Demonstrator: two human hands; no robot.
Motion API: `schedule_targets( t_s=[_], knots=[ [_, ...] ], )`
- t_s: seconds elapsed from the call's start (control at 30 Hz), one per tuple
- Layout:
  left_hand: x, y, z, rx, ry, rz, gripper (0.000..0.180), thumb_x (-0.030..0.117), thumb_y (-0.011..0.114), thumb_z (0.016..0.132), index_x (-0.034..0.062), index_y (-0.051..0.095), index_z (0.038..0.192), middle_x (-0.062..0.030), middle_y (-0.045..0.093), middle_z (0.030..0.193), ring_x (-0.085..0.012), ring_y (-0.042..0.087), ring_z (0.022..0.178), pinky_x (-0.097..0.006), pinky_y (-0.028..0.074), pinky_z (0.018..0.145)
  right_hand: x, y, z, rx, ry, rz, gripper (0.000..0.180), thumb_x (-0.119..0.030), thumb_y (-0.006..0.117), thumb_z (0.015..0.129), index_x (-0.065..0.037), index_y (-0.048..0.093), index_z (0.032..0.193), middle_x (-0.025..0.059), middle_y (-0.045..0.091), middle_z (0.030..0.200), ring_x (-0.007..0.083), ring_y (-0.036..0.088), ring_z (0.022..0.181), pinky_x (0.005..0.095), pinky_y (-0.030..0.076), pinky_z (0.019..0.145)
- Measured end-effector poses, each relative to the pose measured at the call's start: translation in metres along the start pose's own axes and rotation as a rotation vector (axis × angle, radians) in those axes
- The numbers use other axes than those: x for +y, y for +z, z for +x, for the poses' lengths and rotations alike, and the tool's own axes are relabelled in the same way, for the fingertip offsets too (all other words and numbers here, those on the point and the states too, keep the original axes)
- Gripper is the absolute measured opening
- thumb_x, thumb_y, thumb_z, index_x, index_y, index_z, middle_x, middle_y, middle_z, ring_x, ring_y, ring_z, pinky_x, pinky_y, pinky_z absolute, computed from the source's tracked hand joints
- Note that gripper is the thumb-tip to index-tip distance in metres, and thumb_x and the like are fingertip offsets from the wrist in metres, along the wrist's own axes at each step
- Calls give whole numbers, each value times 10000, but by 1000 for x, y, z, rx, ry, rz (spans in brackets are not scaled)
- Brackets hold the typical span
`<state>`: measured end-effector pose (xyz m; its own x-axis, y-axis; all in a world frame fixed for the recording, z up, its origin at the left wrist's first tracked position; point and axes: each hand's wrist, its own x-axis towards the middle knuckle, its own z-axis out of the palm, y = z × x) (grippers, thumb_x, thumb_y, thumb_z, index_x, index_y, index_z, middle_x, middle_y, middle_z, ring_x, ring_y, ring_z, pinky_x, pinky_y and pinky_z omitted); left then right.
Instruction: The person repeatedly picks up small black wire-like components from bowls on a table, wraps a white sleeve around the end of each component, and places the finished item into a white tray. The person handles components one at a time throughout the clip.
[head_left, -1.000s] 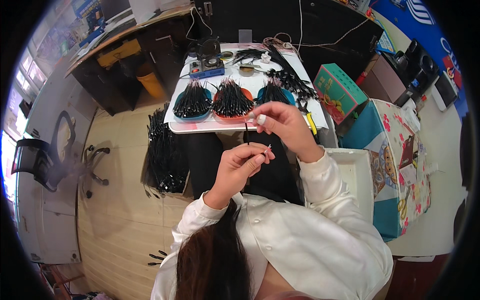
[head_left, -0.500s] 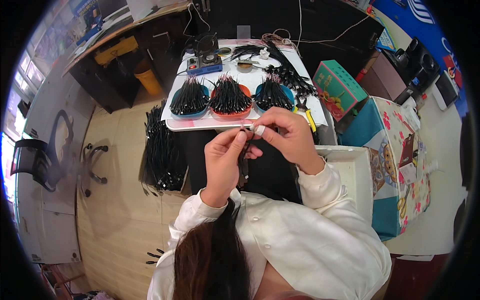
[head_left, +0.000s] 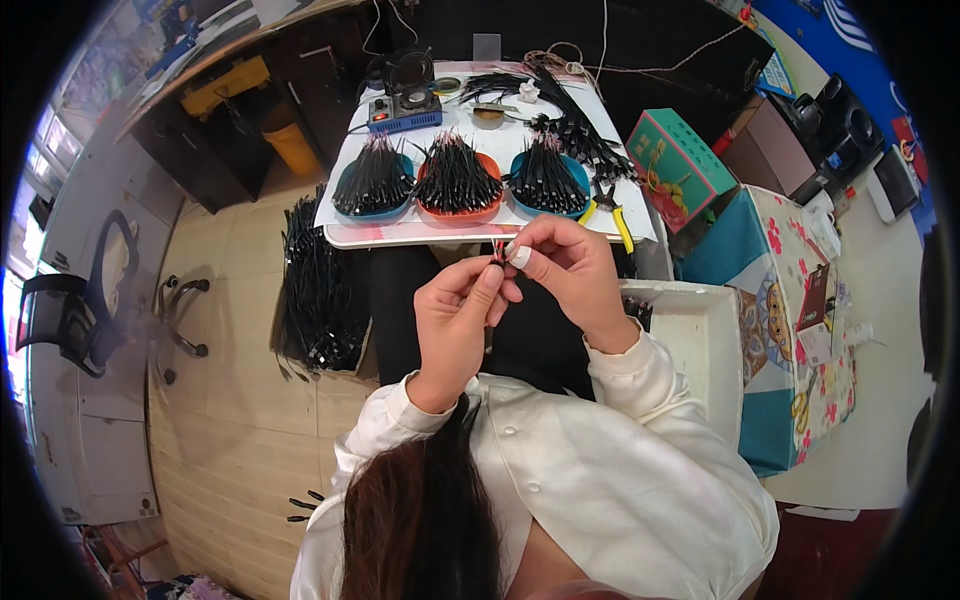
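Observation:
My left hand (head_left: 458,320) and my right hand (head_left: 565,270) meet in front of my chest, fingertips pinched together on a small black wire piece with a red end (head_left: 497,252). Both hover just below the front edge of a white tray table (head_left: 400,232). On that table sit three shallow bowls heaped with black wire pieces: a blue one (head_left: 372,180) at left, an orange one (head_left: 457,178) in the middle, another blue one (head_left: 546,178) at right.
Yellow-handled pliers (head_left: 612,212) lie at the table's right edge. A soldering station (head_left: 405,108) and loose black cables (head_left: 570,120) sit at the back. A big pile of black wires (head_left: 318,290) lies on the floor left; a white bin (head_left: 690,345) and green box (head_left: 678,165) stand right.
My hands were apart with the right one raised near the table edge; they have come together and now pinch the same small wire piece.

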<state>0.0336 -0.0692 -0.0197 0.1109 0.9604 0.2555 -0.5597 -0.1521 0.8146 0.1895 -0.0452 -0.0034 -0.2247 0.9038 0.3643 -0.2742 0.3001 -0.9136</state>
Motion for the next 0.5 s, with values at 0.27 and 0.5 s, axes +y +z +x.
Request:
schedule_targets(
  t_s=[0.27, 0.5],
  knots=[
    [3, -3, -1, -27, -23, 14, 177, 75, 556, 973, -60, 638, 1053, -91, 644, 798, -63, 485, 574, -170, 355, 504, 4, -1, 2, -20, 114, 236, 106, -58, 652, 910, 9, 619, 986, 28, 647, 919, 86, 623, 845, 227, 505, 790],
    [0, -2, 0, -41, -39, 41, 175, 75, 559, 971, -65, 632, 1046, -85, 639, 794, -57, 482, 583, -167, 345, 502, -3, -7, 1, -66, 116, 111, 115, -47, 629, 917, -9, 592, 1019, 38, 645, 950, 90, 616, 875, 235, 502, 808]
  ],
)
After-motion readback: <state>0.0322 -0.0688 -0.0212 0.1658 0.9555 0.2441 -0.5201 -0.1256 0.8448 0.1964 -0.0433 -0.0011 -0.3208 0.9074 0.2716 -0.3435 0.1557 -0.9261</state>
